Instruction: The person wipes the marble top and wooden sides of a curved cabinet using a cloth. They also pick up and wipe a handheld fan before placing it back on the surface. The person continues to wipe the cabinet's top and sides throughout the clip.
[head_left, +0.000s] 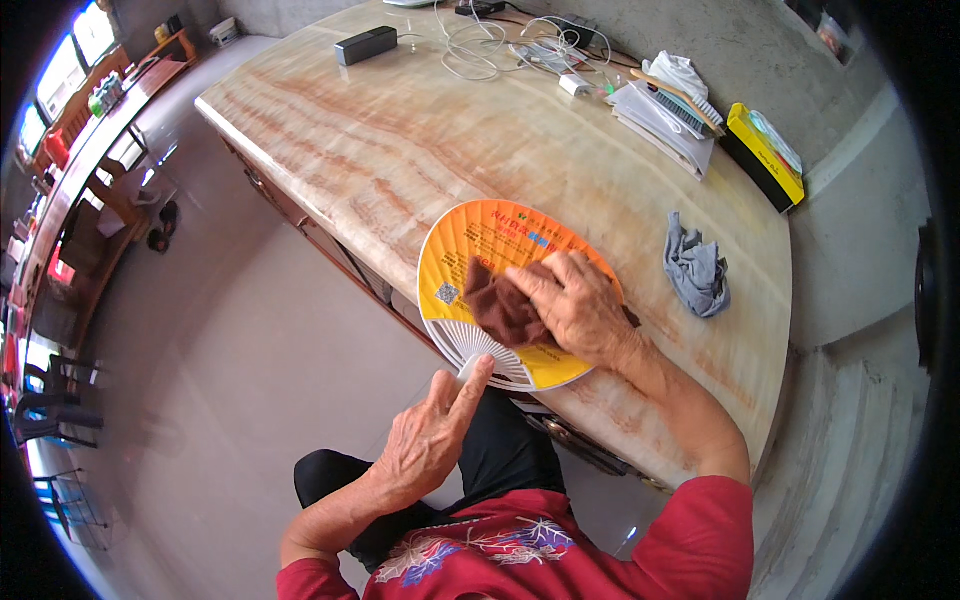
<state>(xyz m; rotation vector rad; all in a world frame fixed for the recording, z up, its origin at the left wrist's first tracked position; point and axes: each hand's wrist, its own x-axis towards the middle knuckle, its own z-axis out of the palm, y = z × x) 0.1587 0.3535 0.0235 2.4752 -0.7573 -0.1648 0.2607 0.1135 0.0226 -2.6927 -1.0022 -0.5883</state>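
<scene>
My left hand (435, 427) grips the white plastic handle (472, 367) of a round hand fan (457, 240). The fan's orange and yellow face bears printed writing and a square code, with white ribs showing near the handle. It lies over the front edge of a marble-patterned tabletop (360, 142). On the fan's face, my right hand (585, 307) presses a bunched brown cloth (502, 307), holding it under the fingers. Part of the fan is hidden beneath that hand and the cloth.
A crumpled grey cloth (696, 266) lies to the right. Farther back are a yellow and black box (765, 161), papers (660, 124), a brush (679, 105), tangled white cables (480, 52) and a black rectangular box (366, 46). A concrete wall (750, 52) bounds the table.
</scene>
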